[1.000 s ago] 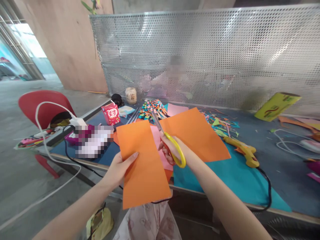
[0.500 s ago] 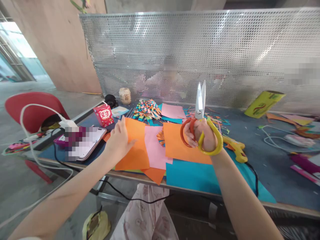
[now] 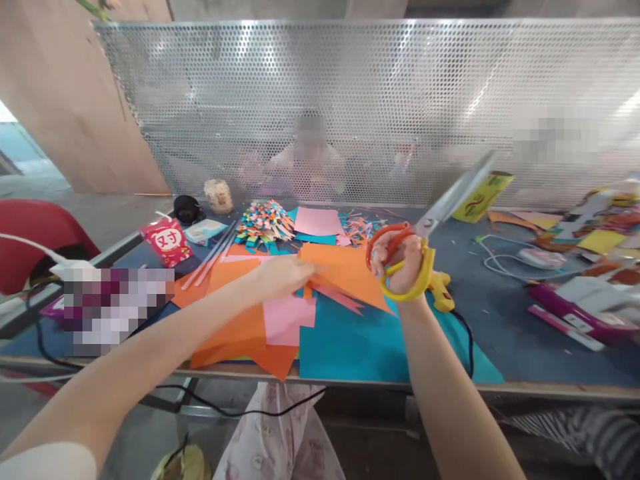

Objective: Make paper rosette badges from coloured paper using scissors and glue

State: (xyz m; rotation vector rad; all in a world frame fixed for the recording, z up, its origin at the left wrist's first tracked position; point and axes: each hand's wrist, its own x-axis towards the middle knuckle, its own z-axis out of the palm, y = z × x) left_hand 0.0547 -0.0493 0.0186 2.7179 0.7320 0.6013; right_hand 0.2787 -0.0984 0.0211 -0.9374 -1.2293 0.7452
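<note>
My right hand [image 3: 407, 261] is closed round the red and yellow handles of a pair of scissors [image 3: 440, 208], whose blurred blades point up and to the right. My left hand [image 3: 285, 275], also blurred, has its fingers closed at the left edge of an orange paper sheet [image 3: 345, 267]. That edge looks raised and the sheet tilts, with cut pink strips [image 3: 345, 299] showing beneath it. Under my left forearm lie another orange sheet [image 3: 235, 330] and a pink sheet [image 3: 287, 320]. A large blue sheet [image 3: 350, 343] lies along the front of the table.
Behind the papers sit a heap of fringed paper [image 3: 265, 225] and loose cuttings [image 3: 360, 228]. A yellow glue gun [image 3: 441, 293] with a black cord lies beside my right wrist. A red packet [image 3: 166, 241] stands at left. A perforated metal panel [image 3: 350, 87] closes off the back.
My left hand has gone right, from the left orange sheet to the other one, lifting its left edge. The scissors have swung from upright to pointing right. The view has shifted right.
</note>
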